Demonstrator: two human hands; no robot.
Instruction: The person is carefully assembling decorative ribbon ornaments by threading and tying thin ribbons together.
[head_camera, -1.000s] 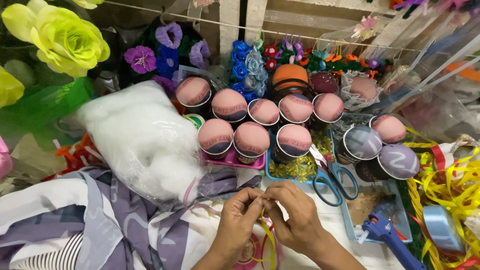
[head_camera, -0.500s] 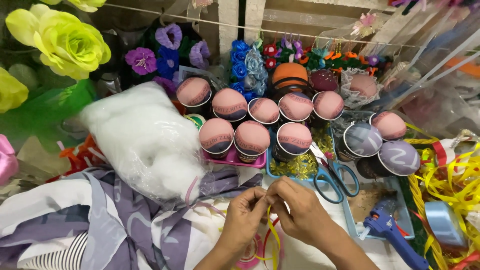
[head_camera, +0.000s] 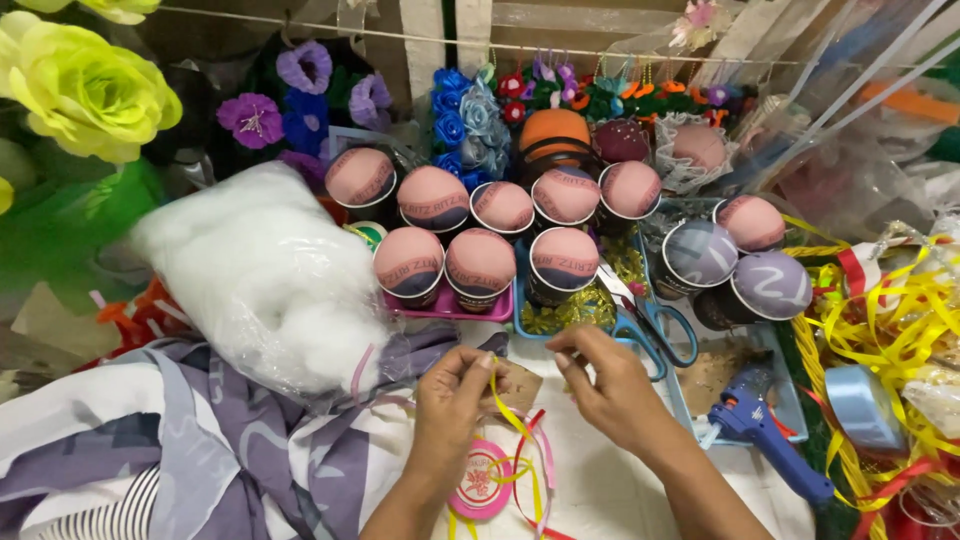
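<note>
My left hand (head_camera: 455, 405) pinches the end of a thin yellow ribbon (head_camera: 516, 425) that trails down over a pink round spool (head_camera: 481, 481). Red and pink ribbon strands (head_camera: 535, 470) hang beside it. My right hand (head_camera: 608, 385) hovers just to the right, fingers curled, close to the ribbon's upper end; whether it grips anything is unclear. Both hands are above a purple and white patterned cloth (head_camera: 200, 450).
Several cups topped with pink fabric domes (head_camera: 480, 262) stand behind the hands. Blue-handled scissors (head_camera: 650, 320) and a blue glue gun (head_camera: 765, 430) lie to the right. A bag of white stuffing (head_camera: 250, 275) is left, yellow ribbon tangle (head_camera: 890, 320) right, artificial flowers (head_camera: 85, 90) behind.
The hands, earlier touching together over the ribbon, have drawn slightly apart. The left one keeps the yellow ribbon and the right one has shifted right.
</note>
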